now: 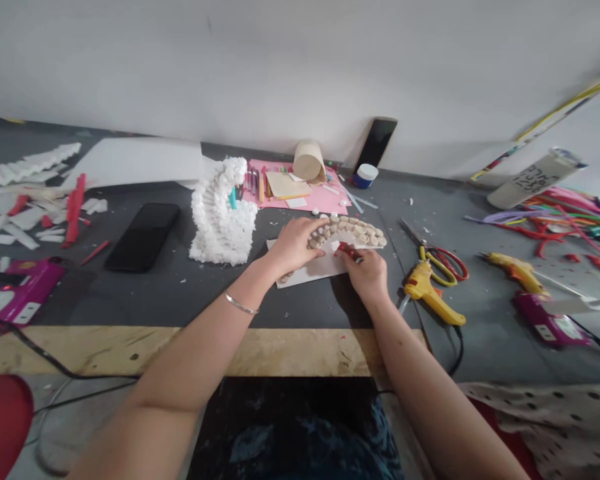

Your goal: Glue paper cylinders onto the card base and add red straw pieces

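My left hand [294,247] lies over the left end of a curved arc of small beige discs [353,230], its fingertips pressing on the arc. The arc rests on a white card [313,268] on the dark grey tabletop [180,293]. My right hand [364,275] sits at the arc's lower edge and pinches a small red piece [347,251]. The red piece is partly hidden by my fingers. A white foam sculpture [221,213] stands to the left of my left hand.
Right of my hands lie red-and-yellow scissors [443,262] and a yellow glue gun [427,291]. A second glue gun [517,272] and coloured pipe cleaners [555,223] lie farther right. A black phone [143,237] lies left, near white and red scraps [35,200].
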`<state>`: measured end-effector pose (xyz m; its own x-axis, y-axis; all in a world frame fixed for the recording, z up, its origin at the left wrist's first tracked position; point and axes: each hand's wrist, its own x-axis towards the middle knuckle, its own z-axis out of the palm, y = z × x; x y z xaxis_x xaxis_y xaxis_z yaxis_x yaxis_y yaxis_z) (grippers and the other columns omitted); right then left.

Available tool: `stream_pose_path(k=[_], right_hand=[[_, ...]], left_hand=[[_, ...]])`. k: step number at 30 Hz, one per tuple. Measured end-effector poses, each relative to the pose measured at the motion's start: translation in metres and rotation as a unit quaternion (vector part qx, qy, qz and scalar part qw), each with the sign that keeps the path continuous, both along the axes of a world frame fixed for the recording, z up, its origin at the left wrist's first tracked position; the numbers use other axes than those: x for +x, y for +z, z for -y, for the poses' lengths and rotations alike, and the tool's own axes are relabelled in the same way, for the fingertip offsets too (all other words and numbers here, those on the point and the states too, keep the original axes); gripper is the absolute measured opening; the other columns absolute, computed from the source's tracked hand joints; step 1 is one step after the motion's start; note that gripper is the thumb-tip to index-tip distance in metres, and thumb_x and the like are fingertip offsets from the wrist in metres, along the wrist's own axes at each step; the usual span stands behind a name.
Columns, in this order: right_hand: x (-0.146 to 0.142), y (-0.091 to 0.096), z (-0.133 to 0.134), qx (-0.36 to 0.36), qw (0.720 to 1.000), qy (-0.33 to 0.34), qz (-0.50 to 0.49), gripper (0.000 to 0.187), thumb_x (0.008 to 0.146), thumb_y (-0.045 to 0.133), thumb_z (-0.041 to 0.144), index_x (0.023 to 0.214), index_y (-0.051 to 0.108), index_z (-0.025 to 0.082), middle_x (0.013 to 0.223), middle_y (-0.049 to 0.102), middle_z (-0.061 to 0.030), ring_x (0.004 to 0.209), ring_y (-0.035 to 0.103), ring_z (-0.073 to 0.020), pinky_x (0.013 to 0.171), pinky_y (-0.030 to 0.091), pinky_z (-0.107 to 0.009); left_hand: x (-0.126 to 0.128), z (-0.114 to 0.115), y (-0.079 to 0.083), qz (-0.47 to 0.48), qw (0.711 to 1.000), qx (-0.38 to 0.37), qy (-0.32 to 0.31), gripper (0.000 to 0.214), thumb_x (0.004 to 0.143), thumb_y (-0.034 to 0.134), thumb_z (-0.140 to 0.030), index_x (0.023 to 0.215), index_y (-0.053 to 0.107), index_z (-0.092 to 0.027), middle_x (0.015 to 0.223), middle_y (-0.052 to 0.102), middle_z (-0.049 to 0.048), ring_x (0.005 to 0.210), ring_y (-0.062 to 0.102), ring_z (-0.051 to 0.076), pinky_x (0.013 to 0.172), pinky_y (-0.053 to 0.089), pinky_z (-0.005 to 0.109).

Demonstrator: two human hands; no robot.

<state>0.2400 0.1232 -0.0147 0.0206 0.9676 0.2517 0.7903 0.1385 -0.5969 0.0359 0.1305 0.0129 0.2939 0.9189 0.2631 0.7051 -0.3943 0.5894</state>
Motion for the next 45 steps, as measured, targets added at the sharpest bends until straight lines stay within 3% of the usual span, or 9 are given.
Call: stream_pose_path(k=[5, 15, 22, 29, 33, 38, 42, 45], right_hand=[[0.0, -0.001, -0.001, -0.016, 1.0, 0.007, 0.013, 0.043, 0.083, 0.058, 0.054, 0.084, 0.078, 0.016, 0.087, 0.076, -0.0128, 0.082, 0.068, -0.0267, 0.074, 0.046, -0.033], [-0.002, 0.002, -0.004, -0.042, 0.997, 0.037, 0.049, 0.028, 0.088, 0.059, 0.038, 0.091, 0.077, 0.017, 0.09, 0.075, -0.0102, 0.083, 0.067, -0.0226, 0.075, 0.046, -0.029], [0.008, 0.022, 0.002, -0.053, 0.996, 0.05, 0.043, 0.012, 0.088, 0.063, 0.023, 0.087, 0.074, 0.018, 0.089, 0.074, -0.0067, 0.08, 0.066, -0.0181, 0.073, 0.046, -0.025], [0.02, 0.041, 0.017, -0.05, 0.992, 0.082, 0.077, 0.026, 0.095, 0.05, 0.013, 0.107, 0.073, 0.016, 0.103, 0.072, -0.0096, 0.097, 0.067, -0.0189, 0.084, 0.045, -0.025], [0.023, 0.046, 0.024, -0.072, 0.988, 0.084, 0.107, 0.028, 0.097, 0.048, 0.014, 0.11, 0.072, 0.019, 0.112, 0.069, -0.0098, 0.1, 0.067, -0.0189, 0.085, 0.045, -0.025], [0.021, 0.048, 0.032, -0.103, 0.979, 0.092, 0.147, 0.025, 0.098, 0.05, 0.017, 0.11, 0.072, 0.018, 0.111, 0.068, -0.0099, 0.101, 0.066, -0.0199, 0.084, 0.044, -0.025], [0.019, 0.043, 0.034, -0.11, 0.977, 0.097, 0.157, 0.025, 0.097, 0.052, 0.021, 0.113, 0.071, 0.017, 0.11, 0.067, -0.0102, 0.098, 0.065, -0.0204, 0.08, 0.043, -0.026], [0.017, 0.038, 0.035, -0.103, 0.976, 0.098, 0.163, 0.026, 0.098, 0.051, 0.024, 0.113, 0.071, 0.018, 0.107, 0.067, -0.0102, 0.093, 0.065, -0.0206, 0.076, 0.042, -0.027]], left_hand=[[-0.001, 0.001, 0.0, 0.001, 1.0, 0.0, 0.005, 0.07, 0.077, 0.077, -0.028, 0.142, 0.052, -0.021, 0.131, 0.061, 0.0142, 0.12, 0.055, 0.033, 0.103, 0.043, 0.049], [-0.005, 0.002, 0.0, 0.016, 0.999, 0.035, 0.028, 0.069, 0.08, 0.076, -0.029, 0.143, 0.048, -0.023, 0.137, 0.061, 0.0147, 0.127, 0.055, 0.032, 0.107, 0.042, 0.05], [-0.012, -0.003, 0.004, 0.022, 0.999, 0.017, 0.034, 0.072, 0.078, 0.077, -0.034, 0.143, 0.049, -0.022, 0.142, 0.057, 0.0154, 0.133, 0.053, 0.033, 0.111, 0.041, 0.05], [-0.024, -0.001, 0.023, 0.098, 0.993, -0.034, 0.047, 0.064, 0.085, 0.065, -0.05, 0.141, 0.052, -0.02, 0.146, 0.055, 0.0154, 0.134, 0.052, 0.031, 0.112, 0.04, 0.047], [-0.035, -0.004, 0.032, 0.21, 0.975, 0.001, 0.076, 0.053, 0.084, 0.066, -0.053, 0.126, 0.063, -0.019, 0.13, 0.066, 0.0143, 0.12, 0.062, 0.027, 0.103, 0.048, 0.043], [-0.05, -0.002, 0.05, 0.312, 0.935, 0.055, 0.159, 0.037, 0.08, 0.069, -0.05, 0.099, 0.072, -0.018, 0.089, 0.074, 0.0062, 0.083, 0.068, 0.018, 0.081, 0.055, 0.032], [-0.053, 0.023, 0.065, 0.267, 0.94, 0.059, 0.205, 0.028, 0.08, 0.07, -0.048, 0.082, 0.071, -0.02, 0.058, 0.061, -0.0032, 0.058, 0.058, 0.013, 0.064, 0.048, 0.025], [-0.05, 0.052, 0.069, 0.2, 0.955, 0.038, 0.218, 0.033, 0.084, 0.066, -0.05, 0.068, 0.066, -0.02, 0.05, 0.052, -0.0049, 0.05, 0.05, 0.011, 0.056, 0.042, 0.023]])
